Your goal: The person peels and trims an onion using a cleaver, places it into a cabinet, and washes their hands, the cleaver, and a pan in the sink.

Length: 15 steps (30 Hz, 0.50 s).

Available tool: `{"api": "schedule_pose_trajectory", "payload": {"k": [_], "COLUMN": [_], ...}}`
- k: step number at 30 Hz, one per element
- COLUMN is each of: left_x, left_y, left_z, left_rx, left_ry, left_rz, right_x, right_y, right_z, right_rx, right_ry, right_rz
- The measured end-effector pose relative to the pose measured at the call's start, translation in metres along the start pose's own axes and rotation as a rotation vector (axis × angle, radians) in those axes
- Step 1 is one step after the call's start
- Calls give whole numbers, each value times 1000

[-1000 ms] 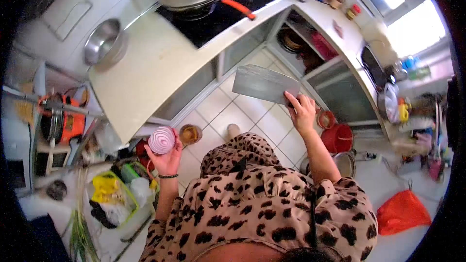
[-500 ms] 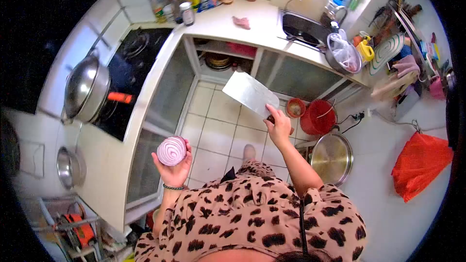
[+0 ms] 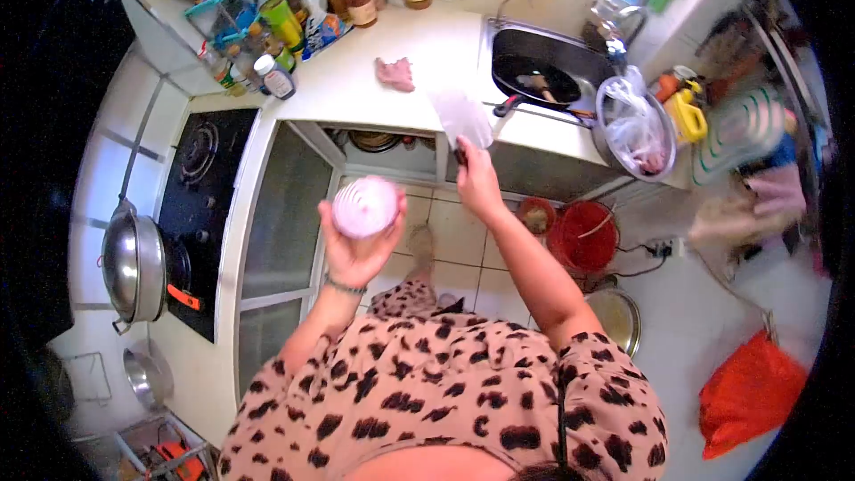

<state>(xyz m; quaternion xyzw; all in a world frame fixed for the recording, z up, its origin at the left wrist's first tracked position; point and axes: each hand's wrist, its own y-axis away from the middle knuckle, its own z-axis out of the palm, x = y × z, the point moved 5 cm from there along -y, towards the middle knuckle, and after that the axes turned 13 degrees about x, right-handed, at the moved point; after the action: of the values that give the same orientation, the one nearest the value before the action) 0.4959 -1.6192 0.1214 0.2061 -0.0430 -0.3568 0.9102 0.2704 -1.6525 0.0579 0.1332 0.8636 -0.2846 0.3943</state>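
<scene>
Head view, looking down past my spotted top (image 3: 445, 365). Left hand (image 3: 358, 251): palm up, fingers bent partway round a pale, ringed onion (image 3: 365, 207), cupping it from below and the sides. Onion is up over the floor (image 3: 494, 289), in front of me, well apart from the blade.

Right hand (image 3: 482, 187): fingers closed on the dark handle of a cleaver (image 3: 459, 118). Blade blurred, pointing away from me; it overlaps the tabletop (image 3: 445, 40) in view, but whether it touches, I cannot tell.

Beyond: a pink lump, probably meat (image 3: 394, 75), lies on the tabletop. Right of it, a sink (image 3: 570, 49) with a black pan (image 3: 512, 76) inside. A metal bowl (image 3: 608, 135) holding a plastic bag (image 3: 634, 120) sits just beside the sink. Stove (image 3: 198, 187) off to the left, lidded pot (image 3: 134, 263) at its side.

Step in hand, as I judge it: onion and cleaver held up together, no cutting at this moment. Any move from here calls for a firm handle grip, a steady left palm, and the edge kept away from those fingers.
</scene>
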Motion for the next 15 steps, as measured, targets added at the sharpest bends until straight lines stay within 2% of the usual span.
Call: {"api": "schedule_pose_trajectory", "payload": {"k": [2, 3, 6, 10, 12, 15], "left_x": [8, 17, 42, 74, 88, 99], "left_y": [-44, -68, -128, -184, -200, -223], "left_z": [31, 43, 71, 81, 93, 95], "left_rx": [-74, -103, -218, -213, -160, -102], "left_ry": [-30, -16, -132, -125, -152, -79], "left_rz": [-6, -25, 17, 28, 62, 56], "right_x": [18, 21, 52, 108, 117, 119], "right_y": [-35, -51, -84, -111, -119, -127], "right_z": [41, 54, 88, 120, 121, 116], "right_rx": [67, -46, -53, -217, -113, -144], "right_ry": [12, 120, 281, 360, 377, 405], "right_rz": [-61, 123, 182, 385, 246, 287]}}
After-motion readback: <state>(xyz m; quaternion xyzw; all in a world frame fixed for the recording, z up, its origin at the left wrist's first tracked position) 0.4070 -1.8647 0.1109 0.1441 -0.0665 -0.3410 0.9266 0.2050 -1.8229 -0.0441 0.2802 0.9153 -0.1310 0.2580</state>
